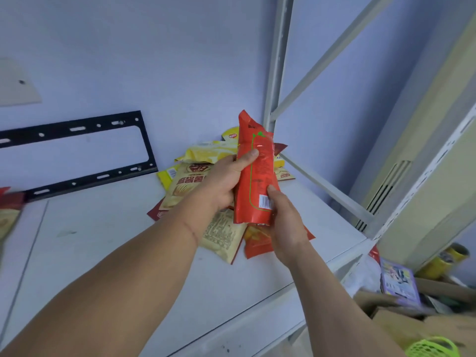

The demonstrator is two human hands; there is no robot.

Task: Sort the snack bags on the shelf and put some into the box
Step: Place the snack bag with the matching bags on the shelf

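I hold a red snack bag [257,173] upright above the white shelf [108,248], its back with a barcode facing me. My left hand [226,181] grips its left side, thumb across the front. My right hand [286,222] grips its lower right edge. Under and behind the bag lies a pile of snack bags [221,233], yellow, beige and red ones, near the shelf's back right corner. A cardboard box [401,320] sits low at the right, below the shelf.
A black metal bracket [77,155] leans on the wall at the shelf's back left. More snack bags [7,215] show at the left edge. The grey shelf post [277,73] rises behind the pile. A green basket [432,349] and a purple packet [399,282] lie by the box.
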